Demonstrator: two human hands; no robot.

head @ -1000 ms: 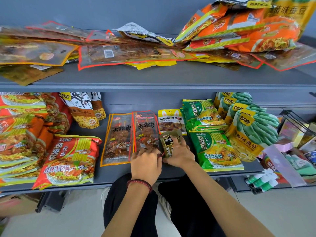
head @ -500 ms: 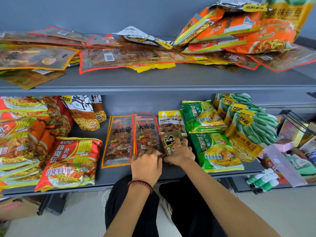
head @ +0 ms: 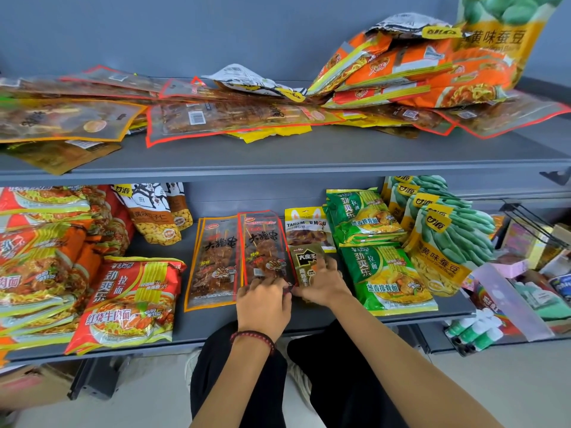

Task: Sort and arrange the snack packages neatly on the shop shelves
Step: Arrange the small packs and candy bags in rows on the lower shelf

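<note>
On the lower shelf, between a red-edged skewer packet and a green noodle bag, a small olive packet is held tilted by the right hand. Its fingers are curled over the packet's right edge, and the thumb is tucked at the bottom. The packet's top overlaps a yellow packet behind it. The left hand (a beaded bracelet is worn at its wrist) is laid with bent fingers on the bottom edge of the red-edged skewer packet; whether that edge is pinched or merely pressed cannot be told. Compared with half a second earlier, both hands and the olive packet are found in almost the same place.
</note>
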